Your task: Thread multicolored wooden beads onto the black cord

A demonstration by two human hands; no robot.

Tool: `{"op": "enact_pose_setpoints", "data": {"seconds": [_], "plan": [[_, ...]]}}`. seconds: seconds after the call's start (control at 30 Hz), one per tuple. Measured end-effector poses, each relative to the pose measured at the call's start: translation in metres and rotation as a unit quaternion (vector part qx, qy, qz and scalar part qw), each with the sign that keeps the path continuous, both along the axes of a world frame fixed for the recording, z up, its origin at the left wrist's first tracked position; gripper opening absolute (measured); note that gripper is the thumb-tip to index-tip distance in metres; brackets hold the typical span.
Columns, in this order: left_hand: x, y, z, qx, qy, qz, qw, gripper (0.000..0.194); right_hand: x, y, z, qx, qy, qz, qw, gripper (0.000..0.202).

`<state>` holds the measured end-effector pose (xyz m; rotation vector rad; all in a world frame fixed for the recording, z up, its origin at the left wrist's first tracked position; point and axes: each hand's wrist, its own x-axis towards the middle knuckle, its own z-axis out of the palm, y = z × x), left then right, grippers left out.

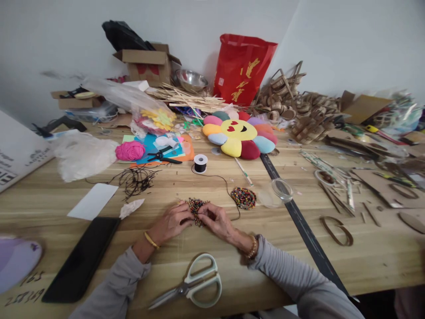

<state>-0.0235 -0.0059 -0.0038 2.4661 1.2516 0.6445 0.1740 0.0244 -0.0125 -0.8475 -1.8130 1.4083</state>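
Head view: left fingers [183, 215] and right fingers [210, 212], narrowed, touch loose beads [195, 204], grip unclear, between scissors [182, 289] and thread spool [200, 166].

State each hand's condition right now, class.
Left hand: fingers curled at loose beads; grip cannot be told.
Right hand: fingers bent at those beads; grip cannot be told.

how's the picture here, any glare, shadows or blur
All in the head view: bright glints on the metal bowl; soft shadow on the wall beside the red bag; plastic bag at far right looks blurry; loose beads blend together.
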Motion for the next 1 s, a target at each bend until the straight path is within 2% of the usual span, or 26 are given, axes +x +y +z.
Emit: {"op": "enact_pose_setpoints", "data": {"seconds": [0.43, 1.0], "plan": [[-0.005, 0.000, -0.003, 0.016, 0.003, 0.024, 1.000, 0.012, 0.001, 0.000, 0.006, -0.004, -0.013, 0.006, 1.000, 0.018], [-0.003, 0.000, -0.005, 0.009, -0.002, 0.024, 1.000, 0.017, 0.001, 0.000, 0.008, 0.019, -0.028, 0.010, 0.999, 0.015]]}}
